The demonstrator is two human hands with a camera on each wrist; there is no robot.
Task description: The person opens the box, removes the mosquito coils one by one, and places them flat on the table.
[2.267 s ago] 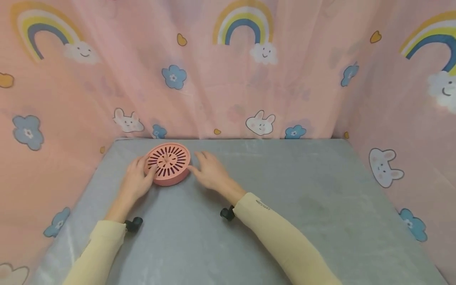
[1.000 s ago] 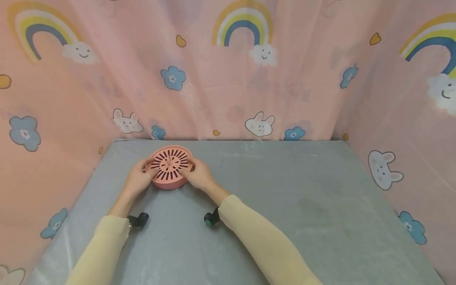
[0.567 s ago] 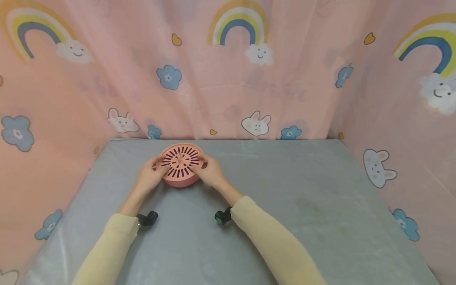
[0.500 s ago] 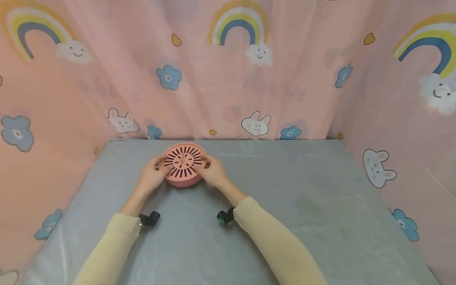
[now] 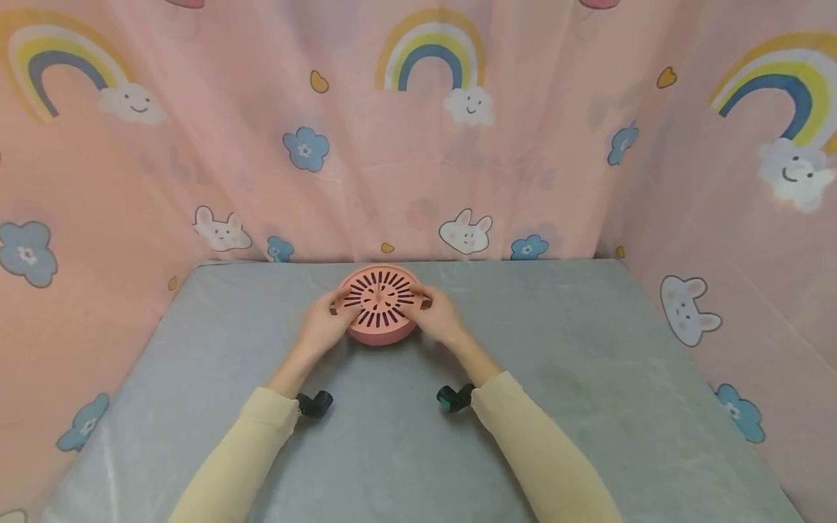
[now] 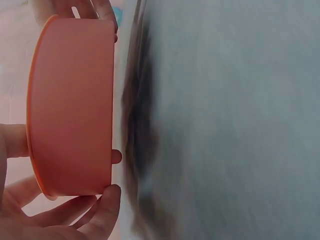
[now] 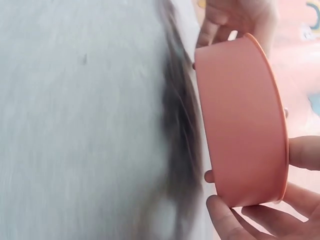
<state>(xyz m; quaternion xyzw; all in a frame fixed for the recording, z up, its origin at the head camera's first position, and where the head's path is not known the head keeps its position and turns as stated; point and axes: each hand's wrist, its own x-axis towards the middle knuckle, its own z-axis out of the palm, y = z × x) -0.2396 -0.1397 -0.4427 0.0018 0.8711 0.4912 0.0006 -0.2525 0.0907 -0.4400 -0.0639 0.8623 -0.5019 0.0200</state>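
A round pink box (image 5: 379, 298) with a lid of radiating dark slots and seed-shaped holes is held between both hands near the table's back edge. My left hand (image 5: 323, 324) grips its left side, thumb on the lid and the other fingers round the wall and under the base. Likewise my right hand (image 5: 442, 319) grips the right side. In the left wrist view the smooth box wall (image 6: 72, 107) shows a thin brighter rim at the lid. A small round foot (image 7: 209, 176) sticks out from the base in the right wrist view, where a gap separates base and table.
A grey cloth-covered table (image 5: 392, 436) spreads below. Behind it and at both sides hangs a pink curtain (image 5: 386, 181) printed with rainbows, rabbits and flowers. Small black cameras (image 5: 317, 404) sit at the wrists, by the cream sleeves.
At first the right hand was beside the box with fingers apart; it then took hold. Since then both hands have carried the box to the right, toward the table's middle.
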